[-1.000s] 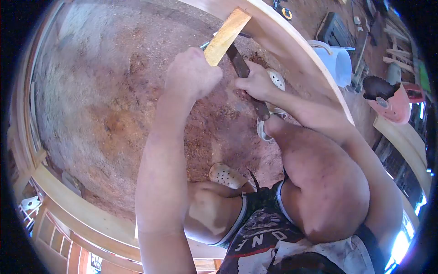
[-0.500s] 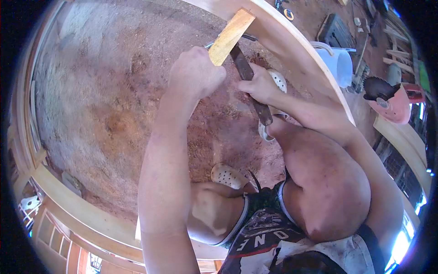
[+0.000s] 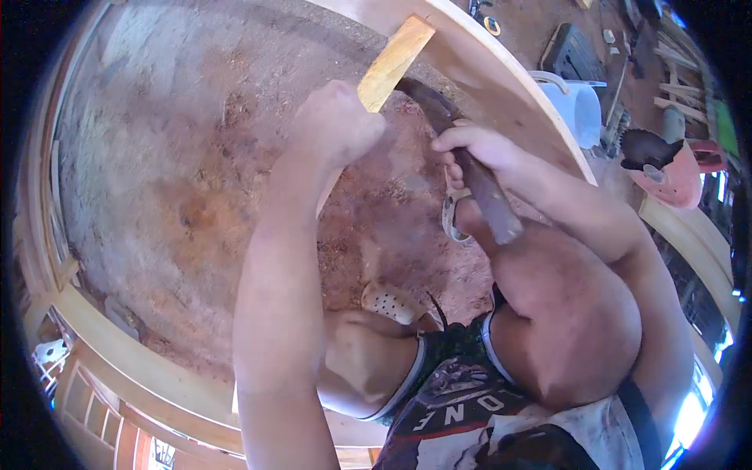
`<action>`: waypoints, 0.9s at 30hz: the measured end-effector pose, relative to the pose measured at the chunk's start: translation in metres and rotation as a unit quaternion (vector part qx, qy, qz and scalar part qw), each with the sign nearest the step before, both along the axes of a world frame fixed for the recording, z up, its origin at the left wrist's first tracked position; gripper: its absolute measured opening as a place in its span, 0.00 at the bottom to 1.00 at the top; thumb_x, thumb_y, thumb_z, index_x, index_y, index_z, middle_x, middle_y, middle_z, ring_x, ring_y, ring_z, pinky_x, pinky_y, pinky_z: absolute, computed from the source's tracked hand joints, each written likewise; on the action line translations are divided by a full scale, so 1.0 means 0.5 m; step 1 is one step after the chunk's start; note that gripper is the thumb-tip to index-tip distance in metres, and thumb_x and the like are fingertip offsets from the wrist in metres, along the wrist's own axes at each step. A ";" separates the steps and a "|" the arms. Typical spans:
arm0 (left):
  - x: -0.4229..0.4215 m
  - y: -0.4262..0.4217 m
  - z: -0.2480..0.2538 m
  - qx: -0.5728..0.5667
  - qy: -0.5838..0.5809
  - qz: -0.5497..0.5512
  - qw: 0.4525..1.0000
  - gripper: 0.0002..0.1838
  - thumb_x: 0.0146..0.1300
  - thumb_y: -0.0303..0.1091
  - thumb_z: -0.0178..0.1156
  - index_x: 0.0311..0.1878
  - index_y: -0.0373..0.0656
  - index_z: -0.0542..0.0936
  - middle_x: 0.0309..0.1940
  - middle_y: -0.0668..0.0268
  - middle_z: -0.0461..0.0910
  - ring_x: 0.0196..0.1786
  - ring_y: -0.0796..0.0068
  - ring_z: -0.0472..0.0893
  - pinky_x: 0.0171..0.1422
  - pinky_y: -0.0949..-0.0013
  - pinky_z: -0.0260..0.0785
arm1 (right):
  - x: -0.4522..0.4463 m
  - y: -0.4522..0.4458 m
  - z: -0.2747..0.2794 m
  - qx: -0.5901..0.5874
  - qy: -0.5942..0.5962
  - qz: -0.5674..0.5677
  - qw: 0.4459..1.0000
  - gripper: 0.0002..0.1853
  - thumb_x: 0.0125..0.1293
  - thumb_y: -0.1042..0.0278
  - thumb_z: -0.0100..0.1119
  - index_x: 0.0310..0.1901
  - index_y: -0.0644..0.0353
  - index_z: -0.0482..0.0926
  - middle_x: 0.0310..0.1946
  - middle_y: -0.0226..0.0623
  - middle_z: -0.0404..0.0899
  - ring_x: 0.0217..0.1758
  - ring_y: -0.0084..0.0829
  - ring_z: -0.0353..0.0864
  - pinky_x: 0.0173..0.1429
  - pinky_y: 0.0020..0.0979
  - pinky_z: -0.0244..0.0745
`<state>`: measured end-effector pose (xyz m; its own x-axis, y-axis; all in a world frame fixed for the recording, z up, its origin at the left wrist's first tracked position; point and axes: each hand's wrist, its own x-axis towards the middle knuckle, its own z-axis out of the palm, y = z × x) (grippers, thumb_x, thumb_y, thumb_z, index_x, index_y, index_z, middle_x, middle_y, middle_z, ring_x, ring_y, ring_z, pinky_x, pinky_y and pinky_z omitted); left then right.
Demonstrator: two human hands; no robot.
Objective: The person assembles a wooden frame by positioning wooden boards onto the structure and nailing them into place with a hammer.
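Observation:
My left hand (image 3: 337, 121) is closed around a pale wooden strip (image 3: 395, 63), near its lower end in view. The strip's far end meets the inner side of a curved wooden frame (image 3: 540, 86). My right hand (image 3: 482, 149) grips the dark handle of a hammer (image 3: 493, 200), its butt end over my bent knee. The hammer's head is hidden behind the strip and cannot be made out now. Below my hands is reddish bare ground (image 3: 376, 188), with a perforated clog (image 3: 389, 301) on my foot.
Beyond the frame's right side stand a translucent bucket (image 3: 581, 113), a dark case (image 3: 570, 51) and a pinkish saw-toothed object (image 3: 666, 172). A yellow tape roll (image 3: 491, 26) lies at the top. Wooden offcuts (image 3: 683, 78) are piled at the far right.
My right hand has moved slightly right with the hammer, whose handle has swung so its butt end lies farther right and lower. My left hand and the strip have barely moved.

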<state>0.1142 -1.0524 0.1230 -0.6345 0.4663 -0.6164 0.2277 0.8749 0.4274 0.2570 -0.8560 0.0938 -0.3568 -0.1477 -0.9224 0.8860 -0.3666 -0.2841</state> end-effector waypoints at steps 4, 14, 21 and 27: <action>-0.001 -0.003 -0.003 0.034 -0.002 -0.003 0.999 0.23 0.49 0.36 0.58 0.45 0.32 0.86 0.45 0.39 0.85 0.53 0.43 0.85 0.61 0.51 0.77 | 0.014 0.005 0.118 0.001 0.009 -0.018 1.000 0.14 0.67 0.61 0.62 0.25 0.56 0.76 0.18 0.32 0.75 0.19 0.28 0.75 0.26 0.31 0.73; -0.008 -0.001 -0.004 0.020 -0.024 -0.003 1.000 0.23 0.47 0.37 0.60 0.44 0.31 0.86 0.44 0.40 0.85 0.51 0.46 0.86 0.59 0.51 0.78 | 0.000 -0.016 0.228 -0.042 -0.019 -0.131 0.990 0.12 0.71 0.57 0.59 0.34 0.55 0.76 0.22 0.27 0.77 0.19 0.23 0.76 0.28 0.31 0.78; -0.010 0.000 -0.002 0.007 -0.032 -0.012 0.999 0.23 0.48 0.36 0.59 0.46 0.32 0.86 0.46 0.42 0.85 0.52 0.46 0.86 0.59 0.52 0.78 | 0.007 -0.008 0.199 -0.027 -0.008 -0.134 0.991 0.12 0.70 0.56 0.61 0.34 0.55 0.74 0.22 0.27 0.76 0.20 0.24 0.77 0.31 0.34 0.79; -0.010 -0.004 -0.021 0.013 -0.040 0.008 0.999 0.24 0.50 0.36 0.59 0.48 0.32 0.85 0.47 0.40 0.84 0.53 0.45 0.85 0.62 0.51 0.77 | -0.001 -0.015 0.194 -0.076 0.004 -0.119 0.990 0.12 0.70 0.56 0.61 0.34 0.53 0.74 0.23 0.28 0.77 0.21 0.25 0.77 0.31 0.36 0.79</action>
<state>0.1090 -1.0542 0.1123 -0.5912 0.4732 -0.6532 0.1774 0.8663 0.4670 0.2563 -0.8637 0.1909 -0.4050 -0.1942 -0.8934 0.7669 -0.6042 -0.2163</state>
